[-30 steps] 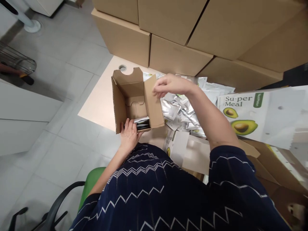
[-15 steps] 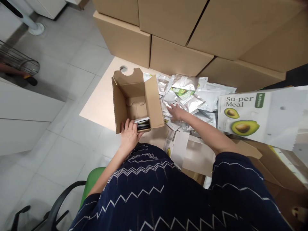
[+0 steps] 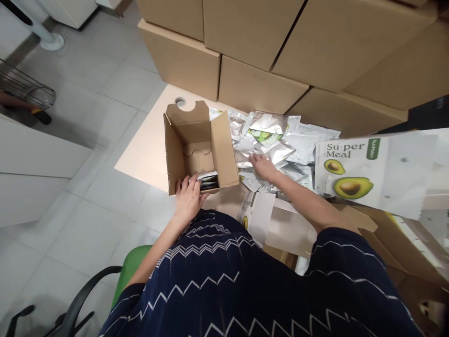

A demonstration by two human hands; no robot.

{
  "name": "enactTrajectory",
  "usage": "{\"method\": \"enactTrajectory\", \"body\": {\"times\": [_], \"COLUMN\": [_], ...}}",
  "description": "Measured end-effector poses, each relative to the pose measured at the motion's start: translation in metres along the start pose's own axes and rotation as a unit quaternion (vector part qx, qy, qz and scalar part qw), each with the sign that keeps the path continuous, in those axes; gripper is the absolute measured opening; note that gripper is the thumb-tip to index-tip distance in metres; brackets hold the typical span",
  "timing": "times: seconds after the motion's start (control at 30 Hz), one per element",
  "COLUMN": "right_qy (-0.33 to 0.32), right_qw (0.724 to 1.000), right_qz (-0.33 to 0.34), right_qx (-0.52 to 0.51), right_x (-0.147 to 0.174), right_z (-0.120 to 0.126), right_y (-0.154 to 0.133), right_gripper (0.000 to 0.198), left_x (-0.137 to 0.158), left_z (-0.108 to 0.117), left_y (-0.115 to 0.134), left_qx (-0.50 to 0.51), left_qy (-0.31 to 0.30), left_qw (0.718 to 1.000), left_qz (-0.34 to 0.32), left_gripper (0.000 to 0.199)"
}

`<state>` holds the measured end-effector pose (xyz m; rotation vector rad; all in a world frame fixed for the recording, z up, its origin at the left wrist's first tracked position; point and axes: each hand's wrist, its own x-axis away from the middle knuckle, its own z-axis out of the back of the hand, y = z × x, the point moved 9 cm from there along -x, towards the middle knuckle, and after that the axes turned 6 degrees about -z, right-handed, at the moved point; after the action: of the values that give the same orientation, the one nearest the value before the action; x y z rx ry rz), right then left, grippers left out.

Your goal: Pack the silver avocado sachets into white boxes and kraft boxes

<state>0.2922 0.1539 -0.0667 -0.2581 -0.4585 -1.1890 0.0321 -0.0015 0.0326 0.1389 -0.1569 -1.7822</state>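
Observation:
An open brown cardboard box (image 3: 224, 157) stands on the table with its flaps up. My left hand (image 3: 189, 199) is closed over the box's near wall, fingers inside, against several packets (image 3: 209, 181) standing along that wall. To the right of the box lies a heap of silver sachets (image 3: 294, 145), with a green-printed sachet (image 3: 264, 136) among them. Reaching into this heap, my right hand (image 3: 264, 167) has its fingers closed at the edge of a silver sachet (image 3: 242, 158) that still lies among the others. The fingertips are partly hidden.
Large closed cartons (image 3: 259, 79) are stacked behind the heap. On the right sits a white avocado-printed box (image 3: 354, 168). A smaller white open box (image 3: 289, 222) is close to my body, beside an open carton (image 3: 393, 243). A green chair (image 3: 131, 267) is at lower left.
My right hand has shifted slightly right, and its spread fingers have closed on a sachet's edge. My left hand and the cardboard box stay in place.

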Motion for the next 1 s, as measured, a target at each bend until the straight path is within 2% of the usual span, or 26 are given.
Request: {"method": "enactTrajectory", "body": {"times": [0.07, 0.13, 0.2, 0.27, 0.33, 0.4, 0.5, 0.6, 0.63, 0.7, 0.77, 0.8, 0.9, 1.0], "right_qy": [0.042, 0.089, 0.153, 0.231, 0.313, 0.371, 0.398, 0.380, 0.360, 0.284, 0.174, 0.121, 0.018, -0.043], "right_qw": [0.996, 0.980, 0.952, 0.917, 0.879, 0.845, 0.814, 0.806, 0.818, 0.867, 0.919, 0.934, 0.947, 0.947], "right_qz": [-0.041, -0.107, -0.164, -0.186, -0.165, -0.116, -0.031, 0.062, 0.094, 0.163, 0.227, 0.253, 0.296, 0.313], "right_qx": [-0.067, -0.143, -0.210, -0.265, -0.318, -0.367, -0.422, -0.449, -0.439, -0.375, -0.272, -0.223, -0.120, -0.055], "right_x": [-0.001, -0.001, 0.003, 0.012, 0.026, 0.043, 0.065, 0.083, 0.086, 0.085, 0.078, 0.073, 0.049, 0.021], "right_z": [0.025, 0.051, 0.080, 0.113, 0.150, 0.186, 0.228, 0.257, 0.264, 0.267, 0.255, 0.244, 0.208, 0.168], "right_y": [0.018, 0.042, 0.066, 0.083, 0.090, 0.085, 0.057, 0.007, -0.015, -0.068, -0.124, -0.149, -0.205, -0.241], "right_gripper": [0.048, 0.040, 0.035, 0.033, 0.038, 0.047, 0.055, 0.052, 0.050, 0.045, 0.039, 0.036, 0.031, 0.035], "left_x": [0.000, 0.000, 0.001, 0.001, 0.001, 0.001, 0.000, 0.000, 0.000, 0.000, -0.001, -0.001, -0.001, -0.001], "left_z": [0.001, 0.001, 0.001, 0.000, 0.000, -0.001, -0.001, 0.000, 0.000, 0.000, -0.001, -0.001, -0.001, -0.001], "left_y": [0.000, 0.000, 0.000, 0.000, 0.000, -0.001, -0.001, 0.000, 0.000, 0.000, 0.000, 0.000, 0.000, 0.001], "left_qx": [0.002, 0.005, 0.006, 0.005, 0.004, 0.005, 0.008, -0.001, -0.005, -0.007, -0.002, 0.000, -0.001, -0.004], "left_qy": [0.003, 0.005, 0.006, 0.004, 0.002, 0.002, 0.002, -0.002, -0.003, -0.006, -0.012, -0.015, -0.020, -0.017], "left_qw": [1.000, 1.000, 1.000, 1.000, 1.000, 1.000, 1.000, 1.000, 1.000, 1.000, 1.000, 1.000, 1.000, 1.000], "left_qz": [-0.002, -0.001, 0.001, 0.000, 0.000, 0.002, 0.005, 0.002, 0.001, -0.002, -0.001, 0.001, 0.003, 0.000], "left_gripper": [0.039, 0.039, 0.039, 0.039, 0.038, 0.038, 0.037, 0.037, 0.036, 0.035, 0.035, 0.035, 0.035, 0.035]}}
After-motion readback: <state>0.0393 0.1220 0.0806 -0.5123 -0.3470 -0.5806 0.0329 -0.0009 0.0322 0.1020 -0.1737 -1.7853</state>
